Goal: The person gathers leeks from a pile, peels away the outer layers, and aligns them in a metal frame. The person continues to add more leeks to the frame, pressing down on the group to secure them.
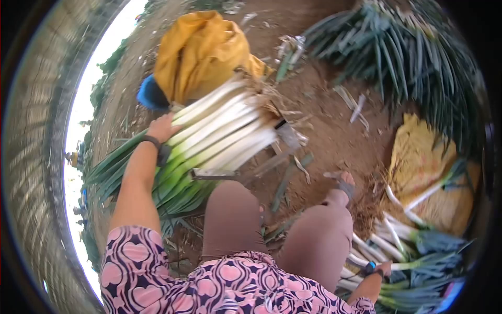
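My left hand [163, 129] rests on the left edge of a wide row of leeks [225, 125], where the white stems turn green. The leeks lie side by side, roots to the upper right, leaves to the lower left. A metal bar [213, 174] shows at the row's lower edge, near my knee. At the lower right, my right hand [384, 268] is at a loose pile of leeks [413, 256], its fingers closed around or against a stem; a blue item [370, 266] is at its wrist.
Behind the row stands a yellow cloth bundle [204, 52] with a blue object [151, 93] beside it. A large heap of leeks [397, 52] lies at the upper right, above a yellow sack [418, 152]. Scraps litter the soil [324, 125]. A curved wall [36, 157] runs along the left.
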The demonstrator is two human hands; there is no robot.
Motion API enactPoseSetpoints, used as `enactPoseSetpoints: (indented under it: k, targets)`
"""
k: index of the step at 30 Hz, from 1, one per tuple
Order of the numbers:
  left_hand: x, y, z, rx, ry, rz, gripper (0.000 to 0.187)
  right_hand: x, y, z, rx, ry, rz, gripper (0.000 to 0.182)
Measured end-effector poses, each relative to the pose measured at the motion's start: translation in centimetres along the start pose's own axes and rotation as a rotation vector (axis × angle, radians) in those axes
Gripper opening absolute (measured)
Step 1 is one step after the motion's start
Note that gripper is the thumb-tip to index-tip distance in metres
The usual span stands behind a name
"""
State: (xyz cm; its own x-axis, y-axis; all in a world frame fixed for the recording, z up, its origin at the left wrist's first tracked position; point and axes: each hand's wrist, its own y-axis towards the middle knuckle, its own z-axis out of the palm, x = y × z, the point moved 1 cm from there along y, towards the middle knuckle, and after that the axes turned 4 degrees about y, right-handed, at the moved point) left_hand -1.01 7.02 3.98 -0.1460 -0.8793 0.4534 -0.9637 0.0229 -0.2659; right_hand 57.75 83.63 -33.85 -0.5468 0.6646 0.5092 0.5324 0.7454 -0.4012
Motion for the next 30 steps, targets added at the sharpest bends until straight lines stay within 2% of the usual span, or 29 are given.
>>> enactPoseSetpoints:
  k: [1,3,4,7,8,9,10,13,15,17,18,19,20,23,24,26,27,29,30]
  targets:
    - [-0.1,-0.2,0.2,-0.008,0.049,-0.016,0.063,0.9,-0.9,-0.1,-0.058,0.004,0.019,0.046]
    - [0.0,-0.5,1.3,-0.016,0.043,0.001,0.064,3.5,-1.8,0.4,0.014,0.048,-0.177,0.052]
    - [0.2,-0.6,1.7,-0.026,0.041,0.020,0.064,6.4,-5.7,-1.0,0.064,0.034,-0.239,0.057]
    - [0.8,-1.0,2.0,-0.047,-0.007,0.030,0.064,10.1,-6.8,-0.3,0.040,0.140,-0.336,0.055]
    - [0.9,-1.0,2.1,-0.050,-0.031,0.037,0.064,11.4,-7.3,0.0,0.040,0.126,-0.439,0.057]
    - [1.0,-1.2,2.1,-0.061,-0.053,0.043,0.064,12.1,-6.3,1.0,0.123,0.250,-0.522,0.055]
    - [1.1,0.3,1.3,-0.083,-0.071,0.070,0.064,12.9,-6.3,1.8,0.020,0.059,-0.772,0.051]
    - [2.3,0.2,2.2,-0.163,-0.154,0.150,0.063,17.5,-7.0,4.6,-0.048,-0.304,-1.365,0.035]
    - [3.2,0.8,3.1,-0.227,-0.266,0.220,0.062,18.6,-12.2,6.2,0.123,0.338,-1.855,0.015]
    - [2.8,0.2,2.1,-0.197,-0.275,0.267,0.066,21.3,-25.0,1.7,0.640,0.528,-1.267,0.014]
    - [2.7,0.2,2.2,-0.157,-0.267,0.236,0.068,22.6,-32.0,-0.9,0.766,0.645,-0.939,0.017]
    - [2.1,-0.8,0.7,-0.120,-0.249,0.190,0.069,23.8,-38.0,-3.6,0.778,0.593,-1.011,0.019]
    - [1.8,-1.2,0.6,-0.176,-0.253,0.146,0.065,24.4,-40.7,-3.9,0.825,0.589,-1.142,0.022]
    - [0.7,-4.3,-3.9,-0.274,-0.280,0.255,0.057,26.3,-47.4,-3.5,0.944,0.405,-1.502,0.038]
    - [1.0,-5.4,-4.8,-0.481,-0.305,0.363,0.052,26.7,-51.1,-3.8,0.958,0.328,-1.616,0.042]
    - [-1.8,-8.8,-8.5,-0.888,-0.316,0.541,0.041,26.7,-57.3,-5.0,1.013,0.394,-1.907,0.039]
    - [-2.8,-11.0,-11.0,-1.018,-0.283,0.592,0.049,26.3,-60.3,-5.5,1.044,0.431,-2.045,0.037]
    - [-3.6,-14.8,-14.8,-1.277,-0.077,0.650,0.052,25.1,-64.9,-4.7,1.262,0.322,-2.070,0.042]
    - [-3.0,-16.0,-16.2,-1.320,0.028,0.575,0.050,24.4,-67.6,-4.6,1.267,0.363,-2.227,0.044]
